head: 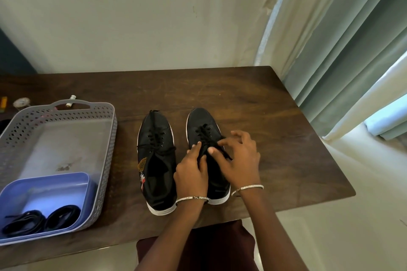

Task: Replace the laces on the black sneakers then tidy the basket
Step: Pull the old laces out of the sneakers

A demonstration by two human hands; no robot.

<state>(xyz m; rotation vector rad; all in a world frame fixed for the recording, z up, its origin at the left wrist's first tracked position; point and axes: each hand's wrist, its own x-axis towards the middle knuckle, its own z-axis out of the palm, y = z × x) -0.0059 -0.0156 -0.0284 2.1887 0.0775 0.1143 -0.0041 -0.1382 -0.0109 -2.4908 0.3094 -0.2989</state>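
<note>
Two black sneakers with white soles stand side by side on the dark wooden table [275, 116], toes pointing away from me. The left sneaker [157, 160] is laced with a black lace tied across its tongue. Both my hands work over the right sneaker [203, 121]. My left hand [191, 174] pinches its black lace [203, 134] near the tongue. My right hand [239, 158] pinches the same lace from the right side. A grey perforated basket [105, 160] sits at the left, holding a blue tray [55, 187] with two coiled black laces [41, 220].
Behind the basket lie a small white cylinder [71, 100], a round pale object [21, 102] and an orange item [3, 103]. A pale wall backs the table. Light green curtains [352, 50] hang at the right. The table's near edge runs just before my lap.
</note>
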